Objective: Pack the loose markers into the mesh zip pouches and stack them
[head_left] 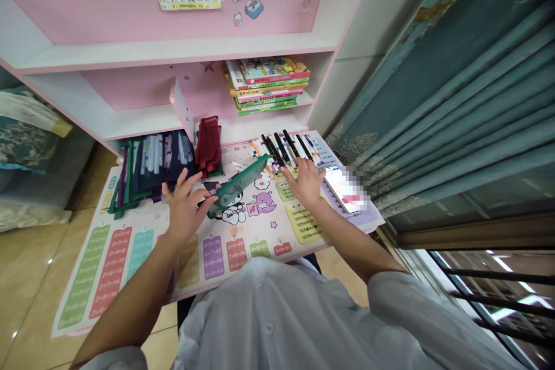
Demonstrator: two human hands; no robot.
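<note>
My left hand (185,203) pinches the near end of a sheer green pouch (239,186) between thumb and finger, the other fingers spread. The pouch slants up and right above the desk mat. My right hand (307,183) is over the near edge of a row of pens and markers (284,149), its fingers apart and nothing visible in them. Several markers there have black caps. Just right of that hand lies a phone (344,189) with its screen lit. Left of the pouch rest dark red pouches (208,147) in a stack.
A pile of dark pouches (141,176), with pens on or in it, sits at the desk's left. Stacked books (271,84) stand on the pink-and-white shelf (182,52) behind. A printed mat (260,234) covers the desk. Teal curtains (433,127) hang at the right.
</note>
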